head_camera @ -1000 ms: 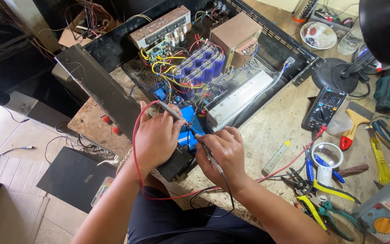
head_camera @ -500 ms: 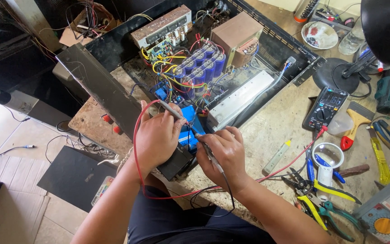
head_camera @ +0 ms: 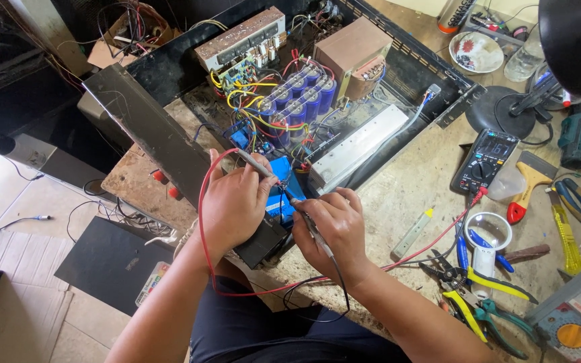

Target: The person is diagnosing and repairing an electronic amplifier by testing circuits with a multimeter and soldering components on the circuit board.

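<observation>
At the left, a dark metal panel (head_camera: 149, 141) leans along the edge of the open chassis (head_camera: 411, 64). The left hand (head_camera: 233, 202) is closed around a probe (head_camera: 253, 161) with a red lead (head_camera: 203, 222); the long axis of this probe runs from upper left down to the right, and its tip comes to the blue part (head_camera: 282, 191) just beside the fingers. The blue part sits at the near edge of the chassis, between both hands and touching them. The right hand (head_camera: 331, 228) holds the second probe (head_camera: 311, 225) in a narrow pinch, like a pen; its axis points up and left toward the same blue part, and a black lead (head_camera: 341, 289) hangs from it. Both hands are equally near. Behind stand blue capacitors (head_camera: 300, 94) and a brown transformer (head_camera: 354, 54). Further right lie a multimeter (head_camera: 485, 161), pliers (head_camera: 479, 306) and a lamp (head_camera: 573, 40) on the bench (head_camera: 398, 195).
</observation>
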